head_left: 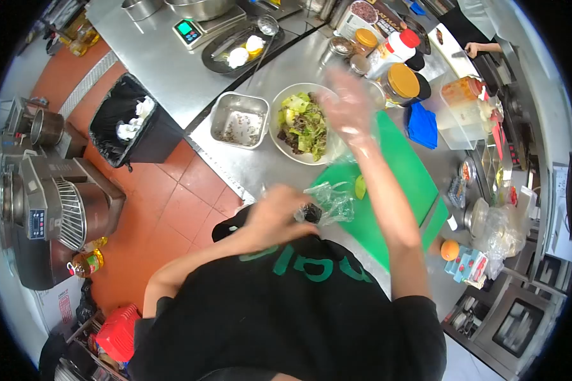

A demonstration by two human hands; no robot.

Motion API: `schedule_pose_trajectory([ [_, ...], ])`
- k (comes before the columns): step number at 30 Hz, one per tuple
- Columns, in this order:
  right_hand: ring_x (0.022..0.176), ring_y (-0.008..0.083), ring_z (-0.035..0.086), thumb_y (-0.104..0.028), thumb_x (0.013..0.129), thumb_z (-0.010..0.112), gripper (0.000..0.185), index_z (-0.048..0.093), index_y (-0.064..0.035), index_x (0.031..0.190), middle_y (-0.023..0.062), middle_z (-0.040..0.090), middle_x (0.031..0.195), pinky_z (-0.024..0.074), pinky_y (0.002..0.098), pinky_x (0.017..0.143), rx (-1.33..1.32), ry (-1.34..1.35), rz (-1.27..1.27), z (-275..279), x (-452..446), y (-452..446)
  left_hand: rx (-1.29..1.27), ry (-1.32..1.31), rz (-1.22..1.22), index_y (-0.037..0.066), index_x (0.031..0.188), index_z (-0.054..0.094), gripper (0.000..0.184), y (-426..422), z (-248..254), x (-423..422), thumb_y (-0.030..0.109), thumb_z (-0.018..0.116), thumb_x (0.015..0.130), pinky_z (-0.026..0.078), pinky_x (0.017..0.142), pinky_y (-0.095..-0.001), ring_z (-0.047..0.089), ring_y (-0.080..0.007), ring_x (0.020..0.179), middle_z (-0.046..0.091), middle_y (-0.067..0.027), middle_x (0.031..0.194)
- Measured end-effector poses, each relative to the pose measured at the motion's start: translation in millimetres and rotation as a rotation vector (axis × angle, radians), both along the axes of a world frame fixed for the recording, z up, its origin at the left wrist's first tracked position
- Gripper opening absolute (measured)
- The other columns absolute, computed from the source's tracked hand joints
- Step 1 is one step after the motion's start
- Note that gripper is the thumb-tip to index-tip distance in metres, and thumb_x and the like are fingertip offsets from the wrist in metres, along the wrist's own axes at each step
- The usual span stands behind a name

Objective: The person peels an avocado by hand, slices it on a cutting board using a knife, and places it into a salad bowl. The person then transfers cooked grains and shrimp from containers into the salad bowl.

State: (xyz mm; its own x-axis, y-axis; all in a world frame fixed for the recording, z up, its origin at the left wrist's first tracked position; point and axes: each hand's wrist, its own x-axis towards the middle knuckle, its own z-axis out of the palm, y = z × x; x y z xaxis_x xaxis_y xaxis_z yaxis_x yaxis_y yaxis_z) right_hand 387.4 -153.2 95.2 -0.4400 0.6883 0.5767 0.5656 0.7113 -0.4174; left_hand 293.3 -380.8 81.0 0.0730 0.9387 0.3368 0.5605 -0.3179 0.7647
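Blurred by motion, my right hand (349, 108) is in a clear plastic glove at the right edge of a white bowl (274, 134) of leafy salad (304, 127). Whether it holds anything does not show. My left hand (276, 213), bare and also blurred, is low by my shirt front, beside crumpled clear plastic (332, 203) and a small dark item (310, 213); its grip is unclear. Left of the bowl sits a square metal tray (240, 120) with bits in it. A green board (394, 184) bears a yellow-green piece (360, 187).
A knife (429, 213) lies on the board's right side. Jars (403, 81) and a red-capped bottle (394, 51) stand behind. A scale (189, 30) and black plate (217, 60) are at the back left. A bin (165, 130) stands on the left. Another person's hand (473, 49) shows at upper right.
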Motion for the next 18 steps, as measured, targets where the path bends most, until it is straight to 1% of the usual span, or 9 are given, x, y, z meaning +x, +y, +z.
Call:
schedule_pose_trajectory([
  [1, 0.102, 0.0307, 0.058, -0.027, 0.083, 0.063, 0.031, 0.063, -0.0045, 0.105, 0.0142, 0.062, 0.109, 0.0428, 0.0392, 0.092, 0.024, -0.507, 0.043, -23, 4, 8, 0.031, 0.05, -0.183, 0.006, 0.099, 0.058, 0.055, 10, -8, 19, 0.039, 0.079, 0.059, 0.043, 0.079, -0.039, 0.051, -0.0277, 0.094, 0.055, -0.0103, 0.092],
  [2, 0.104, 0.0307, 0.056, -0.029, 0.083, 0.063, 0.031, 0.063, -0.0072, 0.105, 0.014, 0.061, 0.11, 0.0413, 0.041, 0.093, -0.032, -0.25, 0.029, -32, 4, 9, -0.025, 0.196, -0.232, 0.006, 0.098, 0.059, 0.055, 17, -8, 31, 0.04, 0.078, 0.059, 0.042, 0.08, -0.0394, 0.051, -0.027, 0.095, 0.055, -0.01, 0.092],
  [7, 0.1, 0.0314, 0.057, -0.027, 0.083, 0.063, 0.028, 0.063, -0.0073, 0.103, 0.0141, 0.062, 0.107, 0.0428, 0.0395, 0.089, -0.046, -0.118, -0.013, 33, 20, -19, -0.106, 0.509, -0.369, 0.006, 0.09, 0.062, 0.039, 26, -42, 47, 0.034, 0.075, 0.065, 0.043, 0.076, -0.0391, 0.054, -0.0254, 0.093, 0.059, -0.0104, 0.086],
  [9, 0.099, 0.0305, 0.057, -0.022, 0.082, 0.064, 0.026, 0.063, -0.0063, 0.102, 0.0142, 0.062, 0.104, 0.0433, 0.0379, 0.088, -0.107, -0.033, -0.019, 38, 33, -17, -0.254, 0.657, -0.271, 0.005, 0.084, 0.064, 0.02, 28, -74, 43, 0.022, 0.068, 0.073, 0.046, 0.07, -0.0383, 0.058, -0.0258, 0.089, 0.062, -0.0103, 0.08],
  [11, 0.096, 0.0268, 0.059, -0.018, 0.082, 0.065, 0.024, 0.063, -0.0023, 0.101, 0.0142, 0.063, 0.1, 0.044, 0.0354, 0.087, -0.129, 0.068, -0.001, 26, 43, -20, -0.152, 0.591, -0.28, 0.004, 0.081, 0.064, 0.009, 26, -53, 25, 0.011, 0.061, 0.075, 0.049, 0.067, -0.0388, 0.061, -0.0292, 0.078, 0.064, -0.0135, 0.081],
  [13, 0.093, 0.0191, 0.059, -0.013, 0.085, 0.063, 0.021, 0.061, 0.0019, 0.1, 0.0112, 0.064, 0.098, 0.0443, 0.0303, 0.085, -0.271, 0.236, -0.013, 20, 48, -31, -0.091, 0.124, 0.035, 0.003, 0.086, 0.063, 0.011, 22, -52, 12, 0.012, 0.058, 0.082, 0.052, 0.063, -0.035, 0.063, -0.0257, 0.069, 0.065, -0.0116, 0.081],
  [15, 0.092, 0.016, 0.058, -0.011, 0.087, 0.061, 0.02, 0.061, 0.0031, 0.1, 0.0095, 0.064, 0.098, 0.044, 0.0282, 0.084, -0.386, 0.355, 0.022, 27, 45, -46, -0.409, -0.96, 0.243, 0.003, 0.093, 0.062, 0.016, 34, -45, -18, 0.015, 0.053, 0.09, 0.052, 0.055, -0.0301, 0.062, -0.0194, 0.061, 0.064, -0.0081, 0.076],
  [17, 0.091, 0.013, 0.057, -0.01, 0.088, 0.058, 0.019, 0.061, 0.0043, 0.101, 0.0077, 0.064, 0.097, 0.0438, 0.0262, 0.083, -0.5, 0.467, 0.06, 29, 46, -55, -0.409, -1.187, 0.303, 0.002, 0.1, 0.061, 0.021, 43, 2, -60, 0.019, 0.051, 0.094, 0.051, 0.05, -0.0264, 0.06, -0.0129, 0.061, 0.062, -0.0043, 0.072],
  [18, 0.09, 0.0118, 0.057, -0.008, 0.089, 0.057, 0.018, 0.061, 0.0039, 0.101, 0.0068, 0.064, 0.097, 0.0435, 0.0251, 0.083, -0.519, 0.472, 0.082, 25, 48, -55, -0.405, -1.127, 0.337, 0.002, 0.101, 0.061, 0.021, 52, 2, -79, 0.019, 0.052, 0.093, 0.051, 0.049, -0.0265, 0.06, -0.0131, 0.059, 0.062, -0.005, 0.073],
])
